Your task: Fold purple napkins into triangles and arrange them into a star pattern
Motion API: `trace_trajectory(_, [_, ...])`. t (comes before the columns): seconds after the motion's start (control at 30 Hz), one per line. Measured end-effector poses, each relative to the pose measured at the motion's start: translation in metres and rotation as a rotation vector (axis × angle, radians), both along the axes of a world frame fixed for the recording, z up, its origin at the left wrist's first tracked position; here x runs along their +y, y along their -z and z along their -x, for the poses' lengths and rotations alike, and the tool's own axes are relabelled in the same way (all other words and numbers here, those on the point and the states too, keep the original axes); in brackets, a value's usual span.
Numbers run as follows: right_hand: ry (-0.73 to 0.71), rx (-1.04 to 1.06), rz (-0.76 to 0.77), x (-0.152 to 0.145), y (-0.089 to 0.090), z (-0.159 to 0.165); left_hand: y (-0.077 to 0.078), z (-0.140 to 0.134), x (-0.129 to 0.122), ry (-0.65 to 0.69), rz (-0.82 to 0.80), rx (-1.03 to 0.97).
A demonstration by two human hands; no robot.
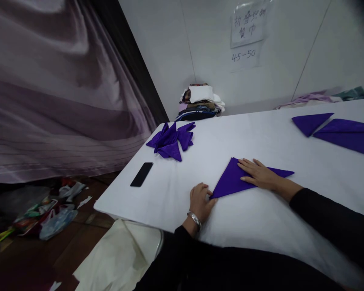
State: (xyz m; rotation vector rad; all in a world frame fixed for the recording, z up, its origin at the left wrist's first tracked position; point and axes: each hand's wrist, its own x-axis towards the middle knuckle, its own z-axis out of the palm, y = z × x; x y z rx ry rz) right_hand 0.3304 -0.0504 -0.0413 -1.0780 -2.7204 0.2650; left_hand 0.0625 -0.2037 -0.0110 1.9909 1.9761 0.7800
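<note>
A purple cloth napkin (230, 180), folded into a triangle, lies flat on the white table in front of me. At its left corner my left hand (200, 201), with a silver bracelet at the wrist, pinches the cloth between thumb and fingers. My right hand (259, 173) rests flat on the napkin's right half, fingers stretched out and palm down, covering part of its upper edge. The napkin's right point sticks out beyond that hand.
The white table (170, 198) holds a pile of folded purple napkins (168, 141), a black phone (142, 174) and more purple cloth (348, 135) at the right. Stacked clothes (200, 102) stand behind it. A chair (145, 242) is at the near left, plastic bags (57, 220) on the floor.
</note>
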Motion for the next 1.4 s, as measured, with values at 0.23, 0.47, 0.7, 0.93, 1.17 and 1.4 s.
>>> trace_trajectory(0.23, [0.01,-0.011,0.024,0.0,-0.003,0.0,0.0,0.0,-0.001,0.014,-0.02,0.003])
trace_trajectory(0.47, [0.032,-0.003,0.012,0.002,-0.001,-0.002,-0.002,-0.004,0.0,0.006,0.049,-0.008])
trace_trajectory(0.7, [0.039,-0.049,0.028,-0.001,-0.01,0.0,-0.005,-0.003,0.001,0.026,0.096,0.012])
trace_trajectory(0.93, [0.012,-0.034,0.036,0.002,-0.009,-0.002,-0.005,-0.005,0.001,0.035,0.092,0.114])
trace_trajectory(1.17, [-0.032,-0.022,0.036,0.004,-0.01,-0.004,-0.011,-0.004,0.004,0.091,0.036,0.22])
trace_trajectory(1.4, [-0.041,-0.019,0.052,0.003,-0.013,-0.003,-0.007,-0.006,0.007,0.006,0.037,0.196])
